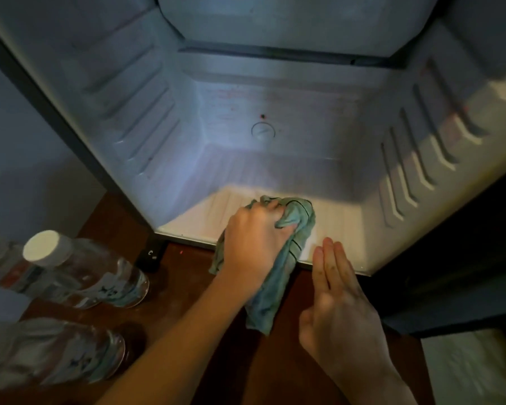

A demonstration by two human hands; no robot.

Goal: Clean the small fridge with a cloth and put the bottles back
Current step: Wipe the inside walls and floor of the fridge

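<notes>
step: wiping the fridge (342, 214) floor | left hand (254, 244): grip closed around the cloth (300, 220), at the floor's front | right hand (339, 302): flat, holds nothing | bottles (79, 270): outside, left | advice: press the cloth flat, pull dirt from the back corners forward

The left arm (170, 346) reached up from the bottom of the view, bare all the way. The left grip (254, 244) was curled tight round a cloth (270, 296), with the back of the hand up. The right arm (392, 384) came in from the lower right. The right grip (338, 293) was flat, its fingers (329, 252) straight, close together and pointing forward. The 2 grips were near each other but apart.
</notes>
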